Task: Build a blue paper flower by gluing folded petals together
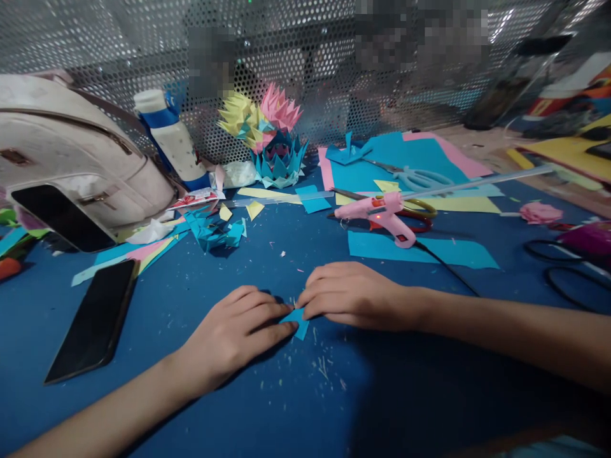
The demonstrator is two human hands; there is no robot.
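Observation:
A small piece of blue paper (301, 326) lies on the dark blue table (200, 423) between my hands. My left hand (233, 331) comes from the lower left, its fingertips pressing the paper's left side. From the right, my right hand (356, 296) has its fingers bent together, with the tips on the paper's upper right edge. The paper is partly covered by my fingers. Just beyond my right hand is a pink glue gun (377, 213) with a small lit light, beside a blue paper strip (424, 250).
Two phones (93, 324) and a backpack (71, 152) are at the left. Folded paper flowers (279, 159), a bottle (172, 140) and scissors (420, 180) stand or lie further back. Blue folded pieces (214, 230) sit left of centre; a perforated metal panel (310, 57) rises behind.

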